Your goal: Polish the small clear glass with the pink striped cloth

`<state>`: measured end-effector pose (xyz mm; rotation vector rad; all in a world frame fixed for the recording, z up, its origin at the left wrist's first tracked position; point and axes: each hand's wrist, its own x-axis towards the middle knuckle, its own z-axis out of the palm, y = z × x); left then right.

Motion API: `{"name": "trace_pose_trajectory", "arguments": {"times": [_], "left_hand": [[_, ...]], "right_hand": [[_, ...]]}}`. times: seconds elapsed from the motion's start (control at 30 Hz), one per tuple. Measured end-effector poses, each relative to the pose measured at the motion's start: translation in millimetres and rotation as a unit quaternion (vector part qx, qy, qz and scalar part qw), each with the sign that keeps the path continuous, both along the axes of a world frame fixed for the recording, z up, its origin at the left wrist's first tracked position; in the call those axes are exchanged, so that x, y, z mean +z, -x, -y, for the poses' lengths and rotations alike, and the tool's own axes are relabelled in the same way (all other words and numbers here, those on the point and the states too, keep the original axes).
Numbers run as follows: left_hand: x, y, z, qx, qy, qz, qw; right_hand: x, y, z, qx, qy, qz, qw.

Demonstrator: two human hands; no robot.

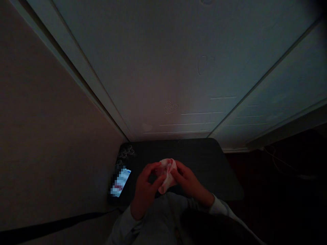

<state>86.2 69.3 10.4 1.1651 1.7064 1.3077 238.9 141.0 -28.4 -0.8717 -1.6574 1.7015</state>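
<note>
Pink-white cloth (167, 175) in the grip of both hands (146, 185), above a dark table (204, 163) beside pale panels (163, 75).

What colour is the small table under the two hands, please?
The table is dark, nearly black, seen best in the head view.

Both hands hold a pinkish-white cloth (167, 175), bunched between them above a dark table (204, 170). The left hand (146, 185) grips one side, the right hand (189, 180) the other, fingers bent. A lit phone (121, 182), partly pixelated, lies near the table's left edge. Behind stands a pale panel (153, 68) with raised hearts and lines. A cable (276, 158) runs at the right, in dim light.
</note>
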Motion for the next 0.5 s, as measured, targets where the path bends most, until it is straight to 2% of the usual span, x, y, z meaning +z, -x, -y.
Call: {"name": "trace_pose_trajectory", "arguments": {"times": [0.1, 0.2, 0.4, 0.5], "left_hand": [[6.2, -1.6, 1.2, -0.013, -0.021, -0.047, 0.999], [8.4, -3.2, 2.0, -0.014, -0.027, -0.077, 0.997], [3.3, -5.3, 2.9, 0.016, -0.015, -0.102, 0.994], [3.1, -7.8, 2.6, 0.004, -0.017, -0.111, 0.994]], "right_hand": [[7.0, 1.9, 1.8, -0.002, -0.055, 0.041, 0.998], [10.4, 3.4, 2.5, -0.014, -0.070, 0.071, 0.995], [9.8, 5.0, 4.9, -0.054, -0.050, 0.074, 0.995], [8.3, 7.1, 9.1, -0.063, -0.024, 0.039, 0.997]]}}
